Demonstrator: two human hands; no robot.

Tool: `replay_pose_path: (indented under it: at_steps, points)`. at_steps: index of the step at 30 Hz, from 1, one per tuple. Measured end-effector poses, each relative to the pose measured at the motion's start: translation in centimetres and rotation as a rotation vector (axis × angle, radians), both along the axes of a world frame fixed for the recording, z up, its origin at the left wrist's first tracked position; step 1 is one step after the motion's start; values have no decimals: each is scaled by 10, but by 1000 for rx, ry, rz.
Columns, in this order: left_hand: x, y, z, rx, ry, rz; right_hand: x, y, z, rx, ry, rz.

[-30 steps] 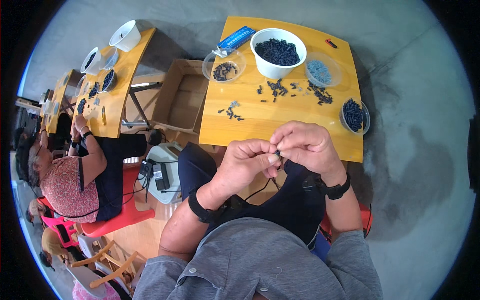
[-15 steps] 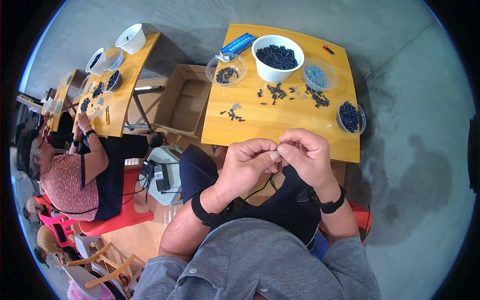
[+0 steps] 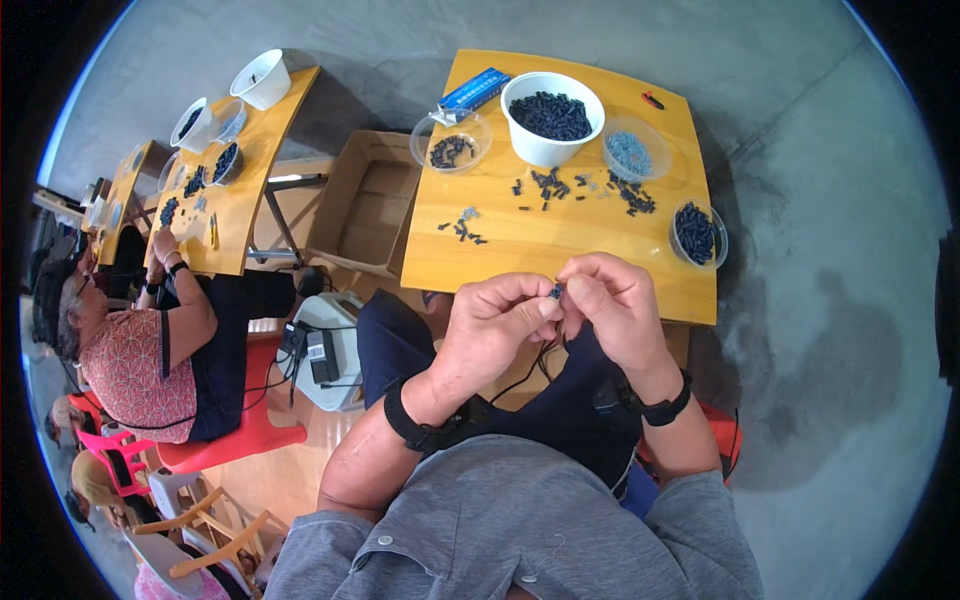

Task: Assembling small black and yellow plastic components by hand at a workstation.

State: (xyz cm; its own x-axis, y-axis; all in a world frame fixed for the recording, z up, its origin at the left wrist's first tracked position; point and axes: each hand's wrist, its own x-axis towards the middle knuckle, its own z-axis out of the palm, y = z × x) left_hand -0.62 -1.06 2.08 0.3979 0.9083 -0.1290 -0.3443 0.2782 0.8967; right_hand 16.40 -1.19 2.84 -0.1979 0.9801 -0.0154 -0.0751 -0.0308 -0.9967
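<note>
Head view shows me the small dark piece (image 3: 556, 291) peeking out at the fingertips; half a second ago both sets of fingers covered it. The left hand (image 3: 510, 310) pinches it between thumb and forefinger, while the right hand (image 3: 605, 298) has its thumb and fingers bent close beside it, and I can't tell whether they grip it too. I take this to mean the handwork is on this one piece, held just off the near edge of the desk (image 3: 560, 245). On that yellow top I see a white bucket (image 3: 545, 153) of dark pieces, a blue box (image 3: 475, 92), loose dark pieces (image 3: 550, 185) and light-blue bits (image 3: 628, 152) in a clear tub. Off to the left I see an open cardboard box (image 3: 365, 205) and a co-worker (image 3: 135, 365) seated on a red stool (image 3: 235, 440).
</note>
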Motion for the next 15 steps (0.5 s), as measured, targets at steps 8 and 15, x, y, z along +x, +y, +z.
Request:
replay_pose_path:
  at_steps: [8, 15]
  points:
    - [1, 6, -9, 266, 112, 24, 11, 7, -12, -418, 223, 239]
    - [3, 2, -9, 196, -15, -83, 8, 10, -15, -506, 381, 461]
